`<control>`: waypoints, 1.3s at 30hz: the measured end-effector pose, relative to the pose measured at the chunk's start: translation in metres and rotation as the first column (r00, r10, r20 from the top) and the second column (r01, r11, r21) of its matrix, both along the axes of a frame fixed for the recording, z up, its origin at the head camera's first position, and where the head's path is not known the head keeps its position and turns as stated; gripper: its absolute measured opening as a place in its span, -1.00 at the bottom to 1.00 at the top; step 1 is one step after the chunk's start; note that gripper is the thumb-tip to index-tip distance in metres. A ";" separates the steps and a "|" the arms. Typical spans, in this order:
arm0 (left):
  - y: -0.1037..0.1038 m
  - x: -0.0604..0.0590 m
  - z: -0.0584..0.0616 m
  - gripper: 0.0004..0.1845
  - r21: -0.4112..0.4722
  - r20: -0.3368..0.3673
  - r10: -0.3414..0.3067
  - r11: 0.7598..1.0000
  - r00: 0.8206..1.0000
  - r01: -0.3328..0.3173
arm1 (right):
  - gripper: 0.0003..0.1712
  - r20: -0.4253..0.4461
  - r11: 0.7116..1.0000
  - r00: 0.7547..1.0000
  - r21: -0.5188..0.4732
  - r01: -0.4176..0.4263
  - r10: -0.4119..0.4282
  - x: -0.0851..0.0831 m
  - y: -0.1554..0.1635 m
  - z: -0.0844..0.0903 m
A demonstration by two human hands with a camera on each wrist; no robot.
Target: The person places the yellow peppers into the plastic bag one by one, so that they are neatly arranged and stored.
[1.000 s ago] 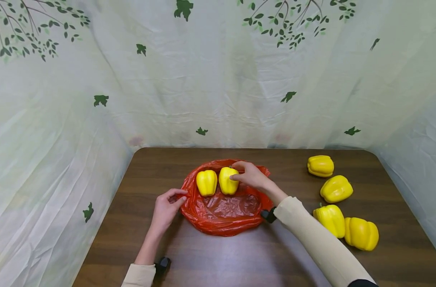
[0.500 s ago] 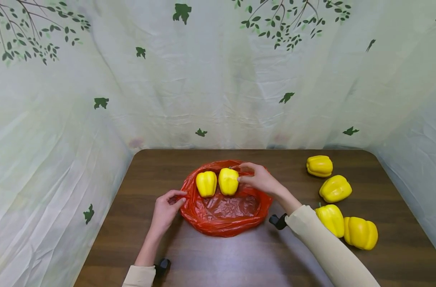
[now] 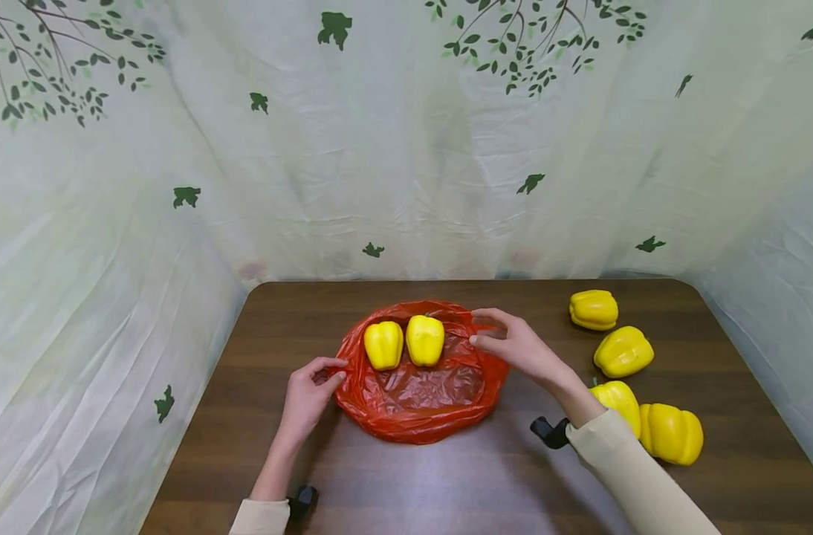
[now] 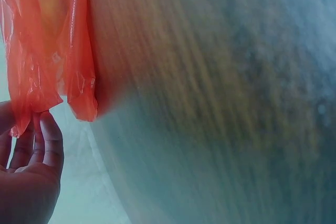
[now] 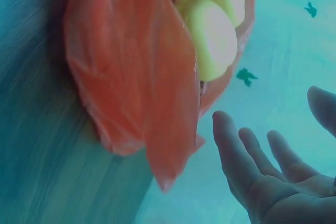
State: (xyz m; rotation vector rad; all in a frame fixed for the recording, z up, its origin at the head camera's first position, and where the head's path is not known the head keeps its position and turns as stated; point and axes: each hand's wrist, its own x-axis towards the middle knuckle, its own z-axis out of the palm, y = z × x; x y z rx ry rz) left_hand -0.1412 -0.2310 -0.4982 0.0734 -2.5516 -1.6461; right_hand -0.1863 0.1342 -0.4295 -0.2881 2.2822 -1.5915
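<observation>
A red plastic bag (image 3: pixel 416 429) lies on the brown wooden table (image 3: pixel 406 494), with its wide mouth facing up. Inside, near the far side of its rim, two yellow peppers lie next to each other: the left pepper (image 3: pixel 383 345) and the right pepper (image 3: pixel 425 340), with a narrow gap between them. The near part of the bag's inside shows only crumpled plastic.

The far edge of the table runs straight behind the bag, with rounded corners, and a pale cloth (image 3: pixel 413 186) printed with green leaves and branches hangs behind it. A wide strip of table separates the bag from four other yellow peppers at the right: the far pepper (image 3: pixel 594 310), the middle pepper (image 3: pixel 623 351), and two near peppers (image 3: pixel 671 434) side by side, one of them partly behind the right forearm.

The left hand (image 3: pixel 308 394) pinches the bag's rim at its left side, between thumb and fingers; the left wrist view shows the plastic hanging from this grip. The right hand (image 3: pixel 523 349) is at the opposite side of the rim, its fingers loosely spread and slightly bent, holding nothing; in the right wrist view, the fingertips are apart from the plastic.
</observation>
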 end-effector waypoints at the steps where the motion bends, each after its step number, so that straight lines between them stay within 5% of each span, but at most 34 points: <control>1: 0.000 0.000 0.000 -0.84 0.005 0.001 -0.001 1.000 1.000 0.001 | -0.40 0.001 1.000 1.000 -0.002 0.006 -0.006 0.002 0.003 0.001; 19: 0.000 0.001 0.000 -0.84 -0.002 0.003 0.003 1.000 1.000 -0.003 | -0.28 -0.174 0.989 0.979 0.089 0.120 -0.103 0.040 0.068 0.006; 26: 0.001 0.000 0.001 -0.85 -0.003 0.005 0.008 1.000 1.000 -0.008 | -0.27 -0.248 0.963 0.949 0.132 0.233 -0.195 0.046 0.094 0.002; 33: 0.008 0.009 0.024 -0.82 0.022 0.029 -0.015 1.000 0.999 0.015 | -0.22 -0.292 0.917 0.910 0.180 0.356 -0.295 0.048 0.120 -0.002; 39: 0.014 0.014 0.036 -0.82 0.001 0.023 -0.013 1.000 1.000 0.013 | -0.16 -0.265 0.875 0.900 0.255 0.412 -0.347 0.052 0.142 -0.006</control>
